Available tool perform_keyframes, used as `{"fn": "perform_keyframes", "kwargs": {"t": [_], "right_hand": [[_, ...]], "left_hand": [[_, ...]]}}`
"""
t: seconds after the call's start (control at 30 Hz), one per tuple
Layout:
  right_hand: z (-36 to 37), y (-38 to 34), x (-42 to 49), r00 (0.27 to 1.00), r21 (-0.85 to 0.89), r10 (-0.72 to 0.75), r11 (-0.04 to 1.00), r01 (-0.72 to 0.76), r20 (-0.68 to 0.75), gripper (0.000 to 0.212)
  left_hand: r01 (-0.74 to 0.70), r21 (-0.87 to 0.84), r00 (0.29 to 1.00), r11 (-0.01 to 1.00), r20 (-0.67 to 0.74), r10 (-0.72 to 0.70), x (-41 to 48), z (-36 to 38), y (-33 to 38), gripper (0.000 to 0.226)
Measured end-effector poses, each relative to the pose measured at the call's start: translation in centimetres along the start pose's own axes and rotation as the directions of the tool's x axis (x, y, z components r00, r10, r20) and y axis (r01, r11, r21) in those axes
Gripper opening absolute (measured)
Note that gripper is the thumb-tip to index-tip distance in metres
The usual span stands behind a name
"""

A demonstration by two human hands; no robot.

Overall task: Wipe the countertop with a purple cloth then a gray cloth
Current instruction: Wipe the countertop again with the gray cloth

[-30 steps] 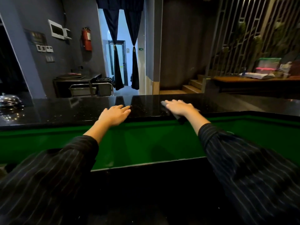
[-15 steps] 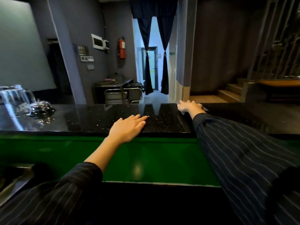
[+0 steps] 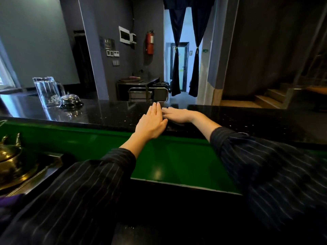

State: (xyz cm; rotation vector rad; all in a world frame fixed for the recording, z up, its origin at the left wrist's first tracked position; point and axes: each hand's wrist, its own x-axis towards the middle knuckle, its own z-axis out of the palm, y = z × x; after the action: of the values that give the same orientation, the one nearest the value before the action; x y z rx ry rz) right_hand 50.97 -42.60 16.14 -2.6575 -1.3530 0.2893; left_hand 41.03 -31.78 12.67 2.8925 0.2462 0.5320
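Observation:
A black speckled countertop point(image 3: 247, 119) runs across the view above a green panel. My right hand point(image 3: 178, 114) lies flat on it, palm down, pressing a dark gray cloth point(image 3: 174, 125); only a sliver of the cloth shows under the palm at the counter's near edge. My left hand point(image 3: 152, 123) rests flat and open on the counter, its fingers touching the right hand's fingertips. A purple cloth point(image 3: 8, 203) peeks out at the bottom left, below my left sleeve.
At the counter's left end stand a clear glass pitcher point(image 3: 46, 92) and a chrome service bell point(image 3: 70, 100). A brass pot point(image 3: 10, 156) sits on the lower ledge at left. Behind the counter are a steel trolley point(image 3: 148, 94) and stairs point(image 3: 269, 98).
My right hand has slid the gray cloth leftward along the counter until it meets the left hand. The view has turned left, bringing in the pitcher and pot.

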Motion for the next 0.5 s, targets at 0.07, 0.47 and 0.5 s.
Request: {"fn": "perform_keyframes", "kwargs": {"t": [0.07, 0.47, 0.5], "right_hand": [[-0.1, 2.0, -3.0, 0.999, 0.021, 0.036, 0.999, -0.035, -0.006, 0.053], [1.4, 0.4, -3.5, 0.582, 0.064, 0.758, 0.624, -0.779, -0.294, 0.059], [1.7, -1.0, -2.9, 0.665, 0.036, 0.68, 0.707, -0.706, -0.309, 0.057]], "left_hand": [[0.012, 0.05, 0.998, 0.999, 0.06, -0.015, -0.2, 0.0, 0.1, 0.065], [-0.056, 0.094, 0.992, 0.994, 0.121, 0.045, -0.3, -0.2, 0.0, 0.052], [-0.048, 0.072, 0.99, 0.996, 0.132, 0.038, -0.3, -0.4, -0.1, 0.051]]}}
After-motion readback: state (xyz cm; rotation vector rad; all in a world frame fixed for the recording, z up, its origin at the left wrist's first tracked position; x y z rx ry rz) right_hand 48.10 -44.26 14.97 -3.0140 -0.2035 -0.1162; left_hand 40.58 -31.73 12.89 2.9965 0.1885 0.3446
